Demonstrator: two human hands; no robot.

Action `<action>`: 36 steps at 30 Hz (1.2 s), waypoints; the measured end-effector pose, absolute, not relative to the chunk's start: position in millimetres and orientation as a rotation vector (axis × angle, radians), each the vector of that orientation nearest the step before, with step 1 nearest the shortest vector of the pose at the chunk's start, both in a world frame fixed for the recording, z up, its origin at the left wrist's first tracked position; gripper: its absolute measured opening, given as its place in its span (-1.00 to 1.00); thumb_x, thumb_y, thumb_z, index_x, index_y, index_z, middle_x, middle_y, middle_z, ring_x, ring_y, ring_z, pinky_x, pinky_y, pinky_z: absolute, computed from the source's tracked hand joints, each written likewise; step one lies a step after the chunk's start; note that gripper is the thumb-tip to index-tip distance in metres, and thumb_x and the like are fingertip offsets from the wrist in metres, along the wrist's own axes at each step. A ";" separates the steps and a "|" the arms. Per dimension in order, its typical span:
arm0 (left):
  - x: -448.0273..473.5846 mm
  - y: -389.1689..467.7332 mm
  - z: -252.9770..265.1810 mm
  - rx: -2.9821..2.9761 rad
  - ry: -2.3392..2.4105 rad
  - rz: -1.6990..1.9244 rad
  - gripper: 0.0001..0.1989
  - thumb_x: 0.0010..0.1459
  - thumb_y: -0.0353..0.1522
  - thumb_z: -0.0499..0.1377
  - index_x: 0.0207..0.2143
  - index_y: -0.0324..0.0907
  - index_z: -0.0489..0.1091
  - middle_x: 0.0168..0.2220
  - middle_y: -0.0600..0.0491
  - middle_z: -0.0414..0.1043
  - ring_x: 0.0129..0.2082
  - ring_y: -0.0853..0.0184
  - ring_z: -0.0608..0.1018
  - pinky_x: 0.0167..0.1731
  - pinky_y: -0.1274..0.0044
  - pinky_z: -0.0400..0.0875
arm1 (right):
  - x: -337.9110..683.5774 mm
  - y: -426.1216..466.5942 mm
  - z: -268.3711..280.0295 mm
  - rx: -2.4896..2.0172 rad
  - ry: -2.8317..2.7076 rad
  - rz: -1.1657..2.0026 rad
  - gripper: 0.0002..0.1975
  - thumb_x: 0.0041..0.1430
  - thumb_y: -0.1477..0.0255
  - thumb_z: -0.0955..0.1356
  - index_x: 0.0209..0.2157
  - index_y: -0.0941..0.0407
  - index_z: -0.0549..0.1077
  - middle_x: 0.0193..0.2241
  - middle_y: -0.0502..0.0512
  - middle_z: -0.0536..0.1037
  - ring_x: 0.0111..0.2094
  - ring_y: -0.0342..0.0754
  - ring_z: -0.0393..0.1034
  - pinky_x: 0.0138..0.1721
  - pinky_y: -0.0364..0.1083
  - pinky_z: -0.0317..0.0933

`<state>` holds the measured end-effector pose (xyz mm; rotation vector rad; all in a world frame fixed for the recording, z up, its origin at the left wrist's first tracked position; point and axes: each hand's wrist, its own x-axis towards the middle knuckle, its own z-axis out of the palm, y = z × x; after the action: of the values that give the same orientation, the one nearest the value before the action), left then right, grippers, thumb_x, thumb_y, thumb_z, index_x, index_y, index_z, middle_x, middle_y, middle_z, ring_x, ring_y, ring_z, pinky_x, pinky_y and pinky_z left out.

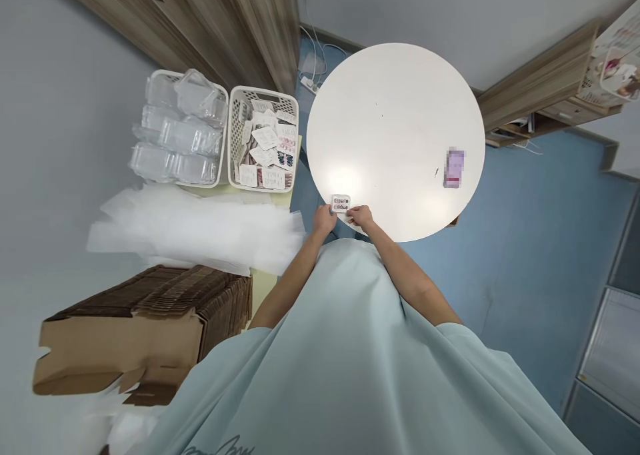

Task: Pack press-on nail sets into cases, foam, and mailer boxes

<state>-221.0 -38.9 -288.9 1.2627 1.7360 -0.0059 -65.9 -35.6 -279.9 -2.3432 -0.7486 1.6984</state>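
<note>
A small flat clear box (341,203) shows rows of little pink and dark oval pieces that look like press-on nails. It is at the near edge of the round white table (395,108). My left hand (325,220) is closed at the box's left side, gripping it. On the other side, my right hand (359,215) pinches the lower right corner between thumb and fingers. The fingertips are small in view, and some are hidden behind the box.
A purple, blurred phone-like object (454,168) lies on the table's right. To the left, one white basket (263,188) holds nail cards and another (223,135) holds clear plastic boxes. White foam sheets (200,228) and folded cardboard boxes (125,348) are nearer me.
</note>
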 end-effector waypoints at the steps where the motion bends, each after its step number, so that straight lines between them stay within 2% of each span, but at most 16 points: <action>1: -223.2 -39.9 -288.8 1.260 1.723 0.010 -0.68 0.36 -0.44 0.21 0.13 -0.26 0.55 0.18 -0.26 0.57 0.20 0.06 0.60 0.19 0.38 0.44 | -66.3 -35.6 -276.7 -2.340 -0.756 1.698 -0.83 0.26 0.59 0.47 -0.43 0.17 0.55 -0.42 0.06 0.68 -0.58 -0.21 0.51 -0.54 -0.25 0.28; 4: -229.5 -42.9 -284.7 1.242 1.698 0.061 -0.63 0.35 -0.43 0.21 0.18 -0.22 0.53 0.21 -0.22 0.57 0.20 0.07 0.61 0.23 0.35 0.44 | -65.6 -36.0 -264.0 -2.323 -0.811 1.699 -0.86 0.30 0.58 0.44 -0.38 0.18 0.57 -0.29 0.13 0.72 -0.57 -0.23 0.51 -0.55 -0.24 0.29; 8: -241.2 -51.7 -264.0 1.197 1.655 0.212 -0.63 0.39 -0.39 0.19 0.20 -0.17 0.52 0.22 -0.16 0.57 -0.01 0.14 0.68 0.18 0.31 0.50 | -64.7 -39.5 -239.2 -2.252 -1.003 1.674 -0.92 0.36 0.48 0.43 -0.20 0.16 0.62 -0.11 0.14 0.74 -0.51 -0.23 0.53 -0.52 -0.24 0.32; 10: -252.4 -60.7 -247.1 1.197 1.632 0.346 -0.63 0.40 -0.38 0.19 0.21 -0.15 0.51 0.23 -0.13 0.57 -0.11 0.20 0.69 0.13 0.33 0.55 | -67.9 -41.4 -224.0 -2.144 -1.225 1.616 -0.85 0.37 0.40 0.43 -0.10 0.12 0.64 -0.10 0.12 0.74 -0.48 -0.19 0.56 -0.47 -0.21 0.37; 12: -270.0 -73.3 -228.3 1.212 1.639 0.479 -0.62 0.42 -0.36 0.17 0.24 -0.11 0.49 0.23 -0.10 0.56 -0.10 0.22 0.69 0.08 0.36 0.59 | -75.7 -42.3 -207.8 -2.028 -1.431 1.572 -0.79 0.37 0.33 0.42 -0.05 0.08 0.65 -0.12 0.09 0.75 -0.46 -0.13 0.59 -0.39 -0.16 0.44; 14: -294.9 -88.8 -210.8 1.239 1.720 0.564 -0.60 0.44 -0.35 0.15 0.27 -0.10 0.46 0.25 -0.10 0.53 0.00 0.19 0.68 0.07 0.36 0.61 | -88.4 -41.5 -191.8 -1.932 -1.591 1.550 -0.77 0.37 0.28 0.42 -0.05 0.06 0.66 -0.15 0.07 0.75 -0.46 -0.10 0.59 -0.30 -0.09 0.49; 16: -325.7 -106.1 -197.4 1.285 1.883 0.577 -0.60 0.44 -0.33 0.15 0.28 -0.09 0.46 0.26 -0.13 0.51 0.19 0.10 0.60 0.26 0.28 0.51 | -105.2 -39.4 -177.3 -1.847 -1.717 1.547 -0.76 0.36 0.27 0.42 -0.06 0.05 0.66 -0.17 0.06 0.75 -0.47 -0.09 0.57 -0.24 -0.05 0.50; 18: -358.6 -123.0 -190.2 1.297 2.061 0.532 -0.56 0.43 -0.34 0.16 0.31 -0.13 0.43 0.33 -0.19 0.45 0.38 0.01 0.45 0.44 0.17 0.31 | -124.6 -36.7 -166.1 -1.765 -1.818 1.569 -0.75 0.37 0.25 0.41 -0.05 0.05 0.67 -0.16 0.06 0.75 -0.47 -0.08 0.56 -0.23 -0.04 0.48; 22: -411.5 -145.8 -196.1 1.188 2.327 0.332 -0.34 0.35 -0.36 0.25 0.45 -0.23 0.27 0.55 -0.29 0.10 0.61 -0.15 0.04 0.56 0.03 -0.03 | -164.5 -32.2 -156.4 -1.620 -1.984 1.610 -0.73 0.38 0.23 0.41 -0.03 0.05 0.67 -0.15 0.08 0.75 -0.46 -0.08 0.55 -0.24 -0.04 0.46; 24: -426.7 -148.7 -205.8 1.125 2.357 0.271 -0.25 0.30 -0.39 0.27 0.49 -0.27 0.20 0.60 -0.32 -0.02 0.62 -0.20 -0.03 0.55 -0.02 -0.06 | -182.8 -31.3 -155.8 -1.571 -2.058 1.608 -0.74 0.39 0.25 0.42 -0.04 0.06 0.67 -0.16 0.08 0.75 -0.46 -0.08 0.54 -0.22 -0.05 0.45; 27: -438.2 -146.3 -220.1 1.063 2.336 0.255 -0.32 0.33 -0.46 0.17 0.48 -0.28 0.22 0.59 -0.35 0.01 0.55 -0.19 0.17 0.49 0.01 0.11 | -205.1 -32.7 -155.3 -1.532 -2.136 1.605 -0.78 0.40 0.31 0.41 -0.04 0.06 0.68 -0.16 0.06 0.76 -0.44 -0.09 0.53 -0.18 -0.06 0.43; 31: -443.9 -143.8 -230.0 1.040 2.349 0.288 -0.47 0.40 -0.48 0.03 0.36 -0.23 0.40 0.41 -0.31 0.36 0.32 -0.09 0.49 0.35 0.15 0.34 | -222.1 -37.8 -152.3 -1.523 -2.195 1.626 -0.79 0.42 0.34 0.41 -0.03 0.04 0.68 -0.14 0.03 0.75 -0.43 -0.09 0.53 -0.16 -0.08 0.41; 33: -445.1 -144.2 -232.3 1.050 2.354 0.293 -0.53 0.44 -0.44 0.02 0.31 -0.22 0.46 0.25 -0.30 0.50 0.23 -0.07 0.55 0.29 0.20 0.38 | -225.8 -40.7 -151.0 -1.525 -2.210 1.628 -0.80 0.42 0.35 0.41 -0.04 0.03 0.68 -0.15 0.02 0.75 -0.43 -0.09 0.54 -0.15 -0.08 0.40; 36: -445.0 -144.5 -236.2 1.055 2.340 0.262 -0.55 0.49 -0.40 0.01 0.29 -0.24 0.49 0.12 -0.30 0.56 0.16 -0.07 0.59 0.24 0.23 0.40 | -228.0 -44.8 -150.7 -1.524 -2.211 1.638 -0.81 0.42 0.36 0.41 -0.05 0.02 0.68 -0.17 0.00 0.75 -0.44 -0.10 0.55 -0.14 -0.08 0.40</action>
<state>-445.0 -144.5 -236.2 1.0553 2.3401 0.2617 -228.0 -44.8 -150.7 -1.5241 -2.2109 1.6375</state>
